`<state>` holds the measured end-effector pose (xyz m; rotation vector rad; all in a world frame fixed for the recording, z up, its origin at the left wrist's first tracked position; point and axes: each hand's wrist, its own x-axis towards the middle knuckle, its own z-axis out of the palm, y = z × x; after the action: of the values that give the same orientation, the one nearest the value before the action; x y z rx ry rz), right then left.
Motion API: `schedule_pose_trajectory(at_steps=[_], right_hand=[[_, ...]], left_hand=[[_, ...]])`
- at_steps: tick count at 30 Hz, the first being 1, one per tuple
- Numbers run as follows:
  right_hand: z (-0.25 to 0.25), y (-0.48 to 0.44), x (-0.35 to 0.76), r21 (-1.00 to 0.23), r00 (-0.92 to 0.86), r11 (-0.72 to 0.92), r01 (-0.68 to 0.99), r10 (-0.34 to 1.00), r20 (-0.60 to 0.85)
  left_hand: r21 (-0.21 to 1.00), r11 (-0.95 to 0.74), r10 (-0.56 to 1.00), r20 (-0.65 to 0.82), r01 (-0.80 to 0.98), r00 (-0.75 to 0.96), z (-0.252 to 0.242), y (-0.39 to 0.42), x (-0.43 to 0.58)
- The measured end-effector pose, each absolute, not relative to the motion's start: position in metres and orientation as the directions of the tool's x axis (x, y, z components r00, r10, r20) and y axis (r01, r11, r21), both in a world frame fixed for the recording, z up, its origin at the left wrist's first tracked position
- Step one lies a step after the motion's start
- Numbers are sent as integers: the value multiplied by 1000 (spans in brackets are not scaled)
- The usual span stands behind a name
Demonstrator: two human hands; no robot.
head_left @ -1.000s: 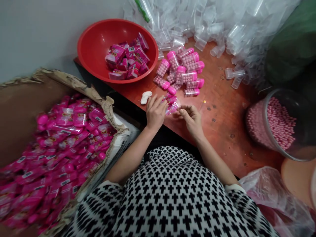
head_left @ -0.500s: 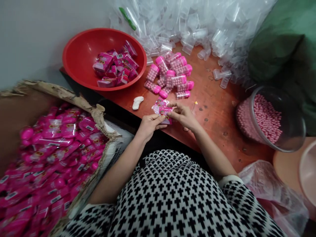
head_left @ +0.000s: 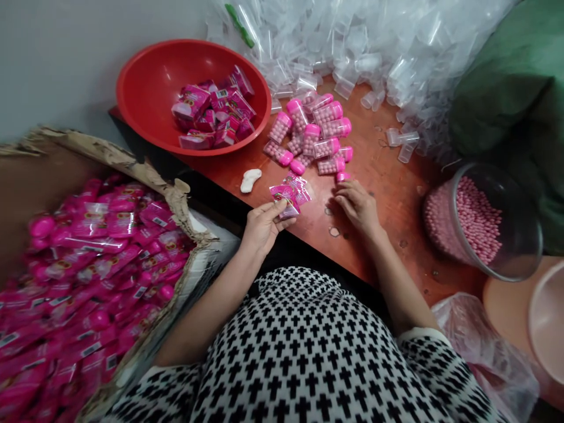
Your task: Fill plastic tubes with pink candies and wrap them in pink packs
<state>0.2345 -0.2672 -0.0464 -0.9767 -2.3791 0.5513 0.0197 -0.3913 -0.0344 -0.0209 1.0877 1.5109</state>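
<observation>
In the head view, my left hand (head_left: 263, 228) pinches pink sachets (head_left: 288, 195) between thumb and fingers, the bunch lying crosswise just ahead of my palm. My right hand (head_left: 358, 205) rests on the wooden table (head_left: 388, 200), fingers together and empty, fingertips just beside a pink-capped tube (head_left: 342, 176).

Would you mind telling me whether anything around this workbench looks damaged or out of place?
Yes: the cardboard box holding the pink packets has a torn, ragged rim, its layers peeling back.

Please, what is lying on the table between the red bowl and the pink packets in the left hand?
A small white lump lies there on the table, seen in the head view.
</observation>
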Motion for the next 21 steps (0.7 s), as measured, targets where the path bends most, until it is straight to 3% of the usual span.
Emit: schedule_pose_trajectory(at_steps=[2,5,9,11,13,16,18,21], right_hand=[[-44,-273,241,-556,-431,525,645,850,303],[-42,-272,236,-478,-200,287,830,954,225],[-40,-262,223,-371,-141,162,914,987,81],[-37,-263,220,-421,-138,135,897,990,23],[-33,-275,218,-620,-155,102,778,987,-32],[-26,-310,209,-925,-258,-39,377,955,-146],[-21,-337,200,-970,-343,-138,201,918,-201],[-21,-364,183,-971,-411,-199,132,881,-236]], left_hand=[[587,151,770,-574,-795,-278,-32,-390,21],[573,161,756,-595,-803,-273,-28,-387,24],[520,152,724,-637,-841,-263,-27,-381,27],[476,113,704,-658,-872,-268,-27,-379,28],[422,76,676,-688,-904,-264,-28,-377,29],[340,38,645,-727,-940,-237,-27,-374,31],[301,15,645,-731,-954,-221,-26,-372,33],[271,12,664,-722,-963,-194,-25,-370,37]])
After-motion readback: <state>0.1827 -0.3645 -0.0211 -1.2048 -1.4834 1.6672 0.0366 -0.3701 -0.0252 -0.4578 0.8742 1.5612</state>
